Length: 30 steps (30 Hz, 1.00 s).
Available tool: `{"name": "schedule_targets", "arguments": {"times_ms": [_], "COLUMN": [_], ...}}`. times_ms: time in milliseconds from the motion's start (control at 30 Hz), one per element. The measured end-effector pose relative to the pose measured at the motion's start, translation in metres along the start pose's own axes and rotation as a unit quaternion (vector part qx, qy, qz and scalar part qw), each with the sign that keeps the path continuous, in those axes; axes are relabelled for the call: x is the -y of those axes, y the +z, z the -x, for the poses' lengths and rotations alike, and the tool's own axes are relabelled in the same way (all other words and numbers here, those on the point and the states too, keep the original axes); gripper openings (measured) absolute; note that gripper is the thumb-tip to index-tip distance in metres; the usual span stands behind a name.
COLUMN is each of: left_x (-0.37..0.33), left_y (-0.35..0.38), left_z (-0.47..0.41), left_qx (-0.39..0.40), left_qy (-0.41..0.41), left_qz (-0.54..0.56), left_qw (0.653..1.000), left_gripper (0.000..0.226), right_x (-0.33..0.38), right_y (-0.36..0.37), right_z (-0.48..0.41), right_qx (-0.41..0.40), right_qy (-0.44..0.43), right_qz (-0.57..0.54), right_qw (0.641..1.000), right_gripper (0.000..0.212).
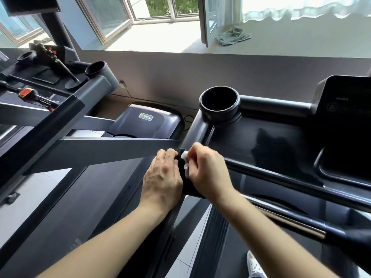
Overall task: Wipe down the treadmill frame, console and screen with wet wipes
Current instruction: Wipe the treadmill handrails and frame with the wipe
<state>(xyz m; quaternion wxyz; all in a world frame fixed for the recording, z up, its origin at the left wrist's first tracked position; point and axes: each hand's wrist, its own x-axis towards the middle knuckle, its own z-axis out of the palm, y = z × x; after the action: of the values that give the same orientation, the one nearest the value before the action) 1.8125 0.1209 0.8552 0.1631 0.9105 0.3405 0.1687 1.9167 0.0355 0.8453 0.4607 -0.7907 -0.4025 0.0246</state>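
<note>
A black treadmill fills the right of the view, with its console tray [267,141], a round cup holder [219,105] and a dark screen [347,105]. The left handrail [190,185] runs down from the console's left corner. My left hand [162,177] wraps round the handrail's outer side. My right hand [208,171] presses a crumpled white wet wipe [185,160] against the rail's inner side, fingers curled round it. Most of the wipe is hidden under my fingers.
A second grey treadmill [60,121] stands close on the left, its handrail slanting toward my hands. Behind are a grey wall and a windowsill with a rumpled cloth [233,36]. A white shoe [254,265] shows at the bottom on the belt.
</note>
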Motion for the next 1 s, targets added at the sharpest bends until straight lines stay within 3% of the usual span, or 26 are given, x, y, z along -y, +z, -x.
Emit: {"name": "schedule_targets", "arguments": {"times_ms": [100, 233, 367, 567, 667, 867, 1000], "left_x": [0.0, 0.001, 0.002, 0.001, -0.001, 0.011, 0.016], "left_y": [-0.003, -0.001, -0.001, -0.006, -0.015, -0.042, -0.032], "left_z": [0.001, 0.0, 0.0, 0.001, 0.008, 0.06, 0.071], "left_qx": [-0.001, -0.006, -0.009, 0.004, 0.004, 0.053, 0.058], "left_qy": [-0.001, 0.002, -0.009, -0.017, -0.046, 0.069, 0.053], "left_qz": [0.006, 0.01, 0.013, -0.006, 0.021, -0.091, -0.107], "left_qw": [1.0, 1.0, 1.0, 1.0, 0.999, 0.992, 0.991], "left_gripper": [0.031, 0.023, 0.021, 0.039, 0.035, 0.041, 0.06], "right_x": [0.01, -0.004, -0.003, 0.014, 0.006, 0.026, 0.014], "right_y": [0.004, 0.004, 0.006, 0.008, 0.007, 0.018, 0.019], "right_z": [0.021, -0.019, -0.019, 0.036, 0.004, 0.039, 0.027], "right_qx": [0.045, 0.004, -0.029, 0.052, 0.021, -0.011, -0.045], "right_qy": [-0.022, 0.026, 0.039, -0.025, 0.014, -0.002, 0.002], "right_qz": [-0.021, -0.017, -0.02, -0.016, -0.018, 0.026, 0.043], "right_qw": [0.999, 1.0, 0.999, 0.998, 1.0, 1.0, 0.998], "right_gripper": [0.012, 0.009, 0.025, 0.01, 0.018, 0.017, 0.016]}}
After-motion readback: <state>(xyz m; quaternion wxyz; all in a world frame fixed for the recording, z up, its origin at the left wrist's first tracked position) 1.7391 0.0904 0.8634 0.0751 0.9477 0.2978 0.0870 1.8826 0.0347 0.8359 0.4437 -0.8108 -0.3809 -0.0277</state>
